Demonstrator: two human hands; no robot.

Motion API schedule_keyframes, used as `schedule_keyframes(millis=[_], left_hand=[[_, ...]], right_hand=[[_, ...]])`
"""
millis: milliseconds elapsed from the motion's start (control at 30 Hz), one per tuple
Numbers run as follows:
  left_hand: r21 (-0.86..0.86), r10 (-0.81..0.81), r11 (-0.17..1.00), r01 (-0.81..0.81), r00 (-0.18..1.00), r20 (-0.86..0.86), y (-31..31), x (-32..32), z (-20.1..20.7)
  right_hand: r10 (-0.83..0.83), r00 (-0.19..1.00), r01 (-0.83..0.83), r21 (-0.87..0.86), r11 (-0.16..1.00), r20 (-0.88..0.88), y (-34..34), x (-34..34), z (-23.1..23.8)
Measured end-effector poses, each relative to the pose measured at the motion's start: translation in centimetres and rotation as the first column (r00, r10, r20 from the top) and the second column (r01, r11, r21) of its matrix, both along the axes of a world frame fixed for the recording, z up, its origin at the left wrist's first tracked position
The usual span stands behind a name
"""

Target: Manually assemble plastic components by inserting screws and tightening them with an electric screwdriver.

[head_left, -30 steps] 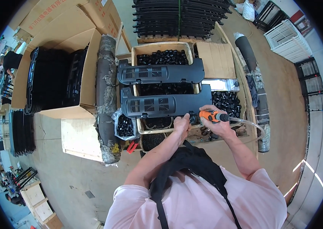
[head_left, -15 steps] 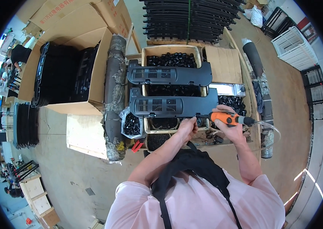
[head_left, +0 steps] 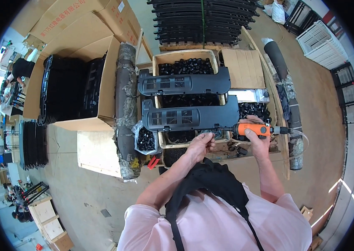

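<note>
My right hand (head_left: 259,144) is wrapped round an orange pneumatic screwdriver (head_left: 250,129), which lies level with its tip pointing left. A clear air hose (head_left: 305,144) curves off its right end. The tip is close to the front right edge of the nearer black plastic panel (head_left: 216,116); whether they touch I cannot tell. My left hand (head_left: 198,147) is pinched just below that panel's front edge, and what its fingertips hold, if anything, is too small to name. Behind lies a second, similar vented panel (head_left: 204,85). Both panels rest across wooden bins of small black parts.
A bag of black parts (head_left: 145,140) and red-handled pliers (head_left: 153,162) are at the bench's left, beside a wrapped roll (head_left: 126,96). Farther left stands a carton (head_left: 106,83) of black panels. Flat cardboard (head_left: 242,69) lies at the back right. Other people work far left.
My left hand has drawn back from the panel's front edge, slightly left and nearer to me. The screwdriver has shifted a little to the right, still in my right hand.
</note>
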State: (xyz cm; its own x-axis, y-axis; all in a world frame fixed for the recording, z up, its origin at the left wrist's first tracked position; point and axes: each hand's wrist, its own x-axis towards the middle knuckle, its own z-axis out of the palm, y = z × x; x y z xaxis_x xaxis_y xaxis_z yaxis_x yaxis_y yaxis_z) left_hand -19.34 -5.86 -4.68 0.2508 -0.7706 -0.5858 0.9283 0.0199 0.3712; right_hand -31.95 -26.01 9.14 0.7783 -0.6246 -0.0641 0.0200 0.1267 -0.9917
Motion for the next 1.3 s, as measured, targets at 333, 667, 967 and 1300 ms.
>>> schedule_keyframes(millis=[333, 667, 967, 1300], left_hand=[[0.054, 0.113, 0.993, -0.109, 0.99, -0.079, -0.6, 0.3, 1.7], [0.029, 0.167, 0.986, -0.166, 0.945, -0.28, -1.2, -0.1, 1.1], [0.031, 0.189, 0.981, -0.19, 0.926, -0.328, -1.6, -0.3, 1.4], [-0.08, 0.177, 0.972, -0.22, 0.914, -0.365, -2.0, -0.8, 2.0]], right_hand=[[0.002, 1.0, -0.002, 0.046, 0.999, 0.001, 1.0, -0.5, -0.6], [0.067, 0.997, -0.066, 0.01, 0.998, -0.033, 3.0, -0.5, -1.1], [0.037, 0.999, -0.039, -0.072, 0.997, -0.027, 4.2, -1.0, -1.9], [-0.045, 0.999, 0.047, -0.137, 0.99, 0.014, 5.7, -1.2, -2.3]])
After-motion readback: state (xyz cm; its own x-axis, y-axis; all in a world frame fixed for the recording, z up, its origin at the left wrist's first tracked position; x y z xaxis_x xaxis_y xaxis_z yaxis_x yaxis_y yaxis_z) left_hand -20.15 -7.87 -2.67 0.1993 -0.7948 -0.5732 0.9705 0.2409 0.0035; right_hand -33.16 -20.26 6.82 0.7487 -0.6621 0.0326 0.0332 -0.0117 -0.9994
